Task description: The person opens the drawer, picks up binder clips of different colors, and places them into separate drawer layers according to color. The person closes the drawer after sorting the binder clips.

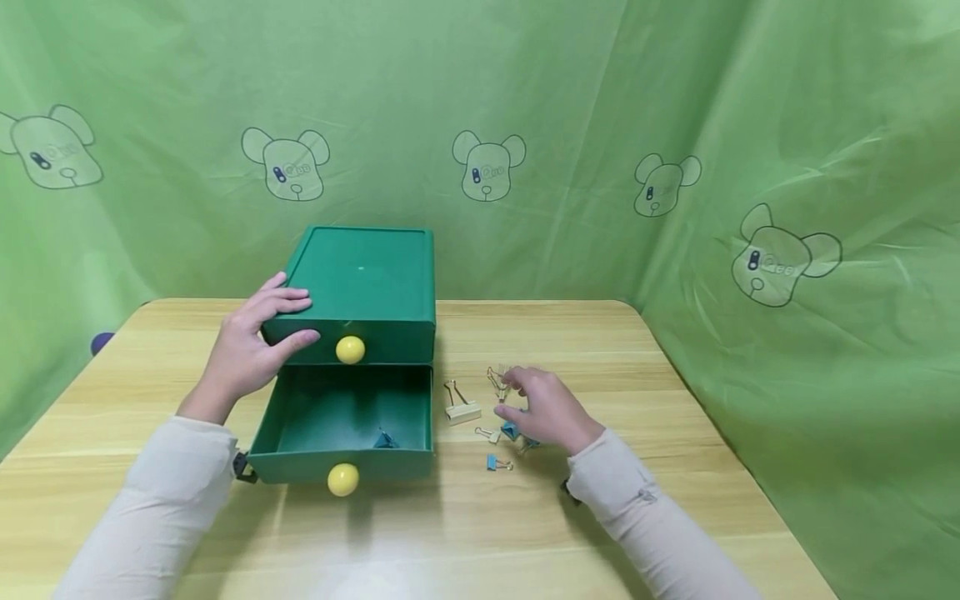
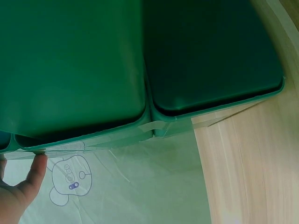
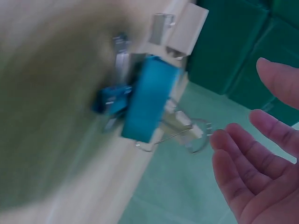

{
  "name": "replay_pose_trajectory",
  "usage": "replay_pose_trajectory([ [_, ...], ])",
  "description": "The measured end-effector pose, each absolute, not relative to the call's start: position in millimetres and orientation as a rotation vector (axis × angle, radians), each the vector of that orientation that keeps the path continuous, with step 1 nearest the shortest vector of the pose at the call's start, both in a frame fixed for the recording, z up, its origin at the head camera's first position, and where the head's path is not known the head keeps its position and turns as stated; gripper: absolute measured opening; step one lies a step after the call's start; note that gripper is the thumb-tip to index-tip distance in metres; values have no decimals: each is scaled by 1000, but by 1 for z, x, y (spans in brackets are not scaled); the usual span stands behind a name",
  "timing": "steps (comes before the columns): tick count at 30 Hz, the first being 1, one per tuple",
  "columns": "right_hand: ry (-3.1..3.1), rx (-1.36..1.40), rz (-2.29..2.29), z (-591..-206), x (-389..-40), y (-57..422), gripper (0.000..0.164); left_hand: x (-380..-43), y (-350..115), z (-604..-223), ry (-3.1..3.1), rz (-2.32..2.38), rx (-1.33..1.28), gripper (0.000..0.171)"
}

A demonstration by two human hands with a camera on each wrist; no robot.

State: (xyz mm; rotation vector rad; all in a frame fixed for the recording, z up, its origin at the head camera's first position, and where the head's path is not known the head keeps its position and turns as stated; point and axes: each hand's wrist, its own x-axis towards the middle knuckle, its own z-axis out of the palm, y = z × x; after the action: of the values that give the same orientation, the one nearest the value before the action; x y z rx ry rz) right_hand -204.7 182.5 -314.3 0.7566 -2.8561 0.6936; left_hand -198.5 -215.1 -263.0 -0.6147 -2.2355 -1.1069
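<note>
A green two-drawer box [image 1: 367, 275] stands on the table. Its lower drawer [image 1: 270, 468] is pulled out, with a small blue binder clip [image 1: 386, 440] inside near the front. My left hand [image 1: 243, 350] rests on the box's front left corner, fingers over the top edge and thumb at the front. Right of the drawer, my right hand [image 1: 551, 408] hovers over several binder clips, thumb and fingers apart, nothing between them. Close to its fingertips in the right wrist view lies a large blue binder clip [image 3: 152, 100]. A wide cream binder clip [image 1: 463, 412] lies nearer the box.
Both drawers carry round yellow knobs, the lower knob [image 1: 343, 480] jutting toward me. A small blue clip [image 1: 492, 463] and a small cream clip [image 1: 492, 436] lie beside the drawer. Green curtain [image 1: 562, 100] hangs behind the wooden table [image 1: 585, 333] and along its sides.
</note>
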Motion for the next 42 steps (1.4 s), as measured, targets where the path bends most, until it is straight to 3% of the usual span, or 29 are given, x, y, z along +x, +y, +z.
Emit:
replay_pose_trajectory([
  [20,-3053,606,578,-347,-208,198,45,-198,-216,-264,-2240,-1108,-611,36],
  [42,-3012,645,553,-343,-210,201,43,-198,-215,-263,-2244,-1111,-601,37],
])
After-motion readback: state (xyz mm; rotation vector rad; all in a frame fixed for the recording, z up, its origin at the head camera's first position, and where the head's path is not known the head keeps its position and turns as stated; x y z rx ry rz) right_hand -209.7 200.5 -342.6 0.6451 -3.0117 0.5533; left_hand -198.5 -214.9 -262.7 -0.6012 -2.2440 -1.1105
